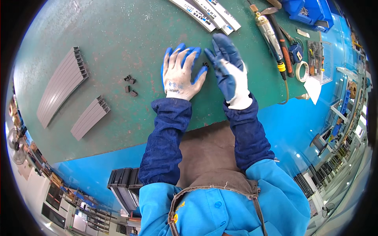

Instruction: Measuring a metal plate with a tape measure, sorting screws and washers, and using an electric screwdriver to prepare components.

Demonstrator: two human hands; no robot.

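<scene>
The fingers of the left hand [180,76] are spread and fairly straight, palm toward the green table [118,31], while the fingers of the right hand [232,70] stretch out close together, its palm turned toward the left of the frame; neither hand looks closed on anything. A small black piece [205,64] sits between them, above the middle of the frame, right by the left thumb's tip, though whether they touch cannot be told. Four black bits [132,81] lie apart, left of centre. As far as shows, work looks at an early point: all these pieces are loose, and none can be seen fitted to the larger grey stack [63,88] or the smaller grey stack [90,118] at the left, whose strips are already lined up side by side. The piece by the thumb is too small to give a clear long axis or facing. Both stacks run lengthwise from lower left to upper right, slightly curved, their hollow ends facing upper right.
</scene>
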